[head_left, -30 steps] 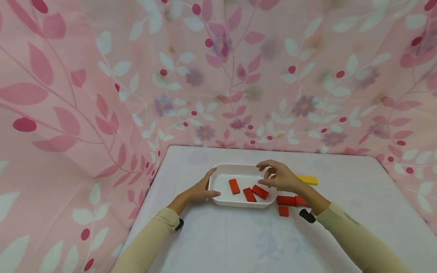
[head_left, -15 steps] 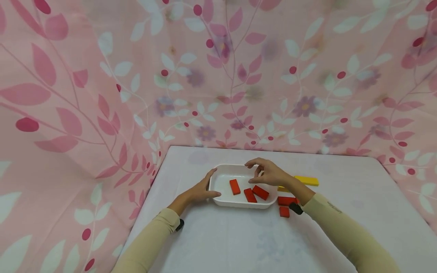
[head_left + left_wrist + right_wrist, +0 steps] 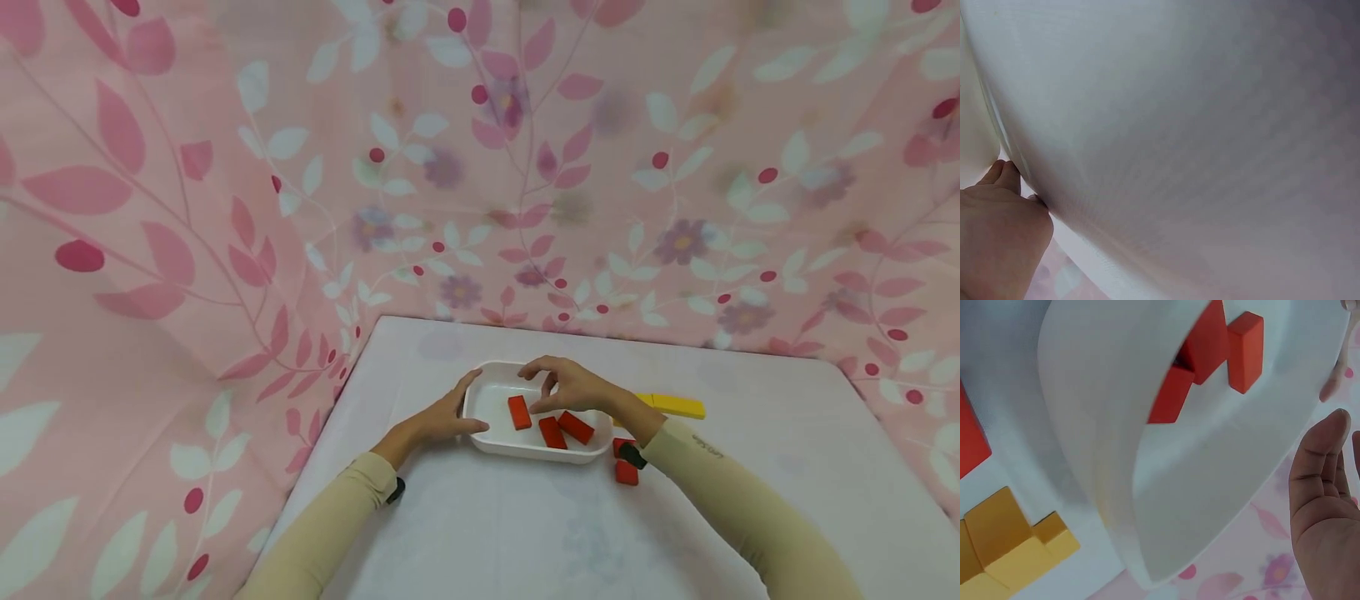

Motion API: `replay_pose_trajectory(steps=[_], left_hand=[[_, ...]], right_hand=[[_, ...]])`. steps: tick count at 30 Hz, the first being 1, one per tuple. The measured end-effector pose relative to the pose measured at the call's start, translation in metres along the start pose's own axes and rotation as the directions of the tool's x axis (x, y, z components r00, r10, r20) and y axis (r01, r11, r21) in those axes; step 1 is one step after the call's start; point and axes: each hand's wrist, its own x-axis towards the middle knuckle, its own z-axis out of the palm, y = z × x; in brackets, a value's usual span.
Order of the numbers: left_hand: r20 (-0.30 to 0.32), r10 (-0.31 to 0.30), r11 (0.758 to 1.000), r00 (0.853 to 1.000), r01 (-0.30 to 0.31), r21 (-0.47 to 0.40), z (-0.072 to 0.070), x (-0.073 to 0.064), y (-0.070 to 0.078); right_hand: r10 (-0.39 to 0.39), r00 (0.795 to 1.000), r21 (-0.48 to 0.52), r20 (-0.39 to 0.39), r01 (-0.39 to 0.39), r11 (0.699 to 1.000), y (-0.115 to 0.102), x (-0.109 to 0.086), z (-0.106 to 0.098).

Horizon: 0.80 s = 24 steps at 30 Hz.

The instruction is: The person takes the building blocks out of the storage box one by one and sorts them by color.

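Note:
A white rectangular tray (image 3: 502,450) sits on the table, with my left hand (image 3: 435,419) gripping its left end, thumb at the front rim and fingers at the back. In the left wrist view the left hand (image 3: 1004,231) touches the tray's side. Three red blocks lie inside: one at the left (image 3: 519,412), one in the middle (image 3: 552,433) and one at the right (image 3: 576,427). Over the tray hovers my right hand (image 3: 573,387), thumb and fingers curved but apart, near the left block. Nothing shows in the right hand (image 3: 1329,512) in its wrist view.
Right of the tray lie several yellow blocks (image 3: 678,406), partly behind the right forearm. A small red block (image 3: 627,473) sits nearer, with more red (image 3: 622,447) by the dark wrist device. A pink floral cloth (image 3: 480,167) hangs behind the white-covered table (image 3: 480,533).
My right hand has moved left across the tray, from its right end toward the left red block. My left hand has stayed on the tray's left end. The head view has shifted slightly.

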Motion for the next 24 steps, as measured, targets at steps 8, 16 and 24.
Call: replay_pose_trajectory(steps=[8, 16, 24], left_hand=[[0.001, 0.013, 1.0, 1.0, -0.013, 0.005, 0.0, -0.001, 0.0], [0.008, 0.028, 1.0, 1.0, -0.028, 0.005, 0.0, 0.003, -0.003], [0.01, 0.028, 1.0, 1.0, -0.028, 0.005, 0.0, 0.002, 0.0]], right_hand=[[0.087, 0.992, -0.068, 0.091, -0.08, 0.994, 0.004, 0.013, 0.01], [0.158, 0.981, -0.037, 0.112, -0.154, 0.987, 0.009, 0.019, 0.016], [0.188, 0.97, -0.036, 0.153, -0.184, 0.982, 0.012, 0.023, 0.025]])
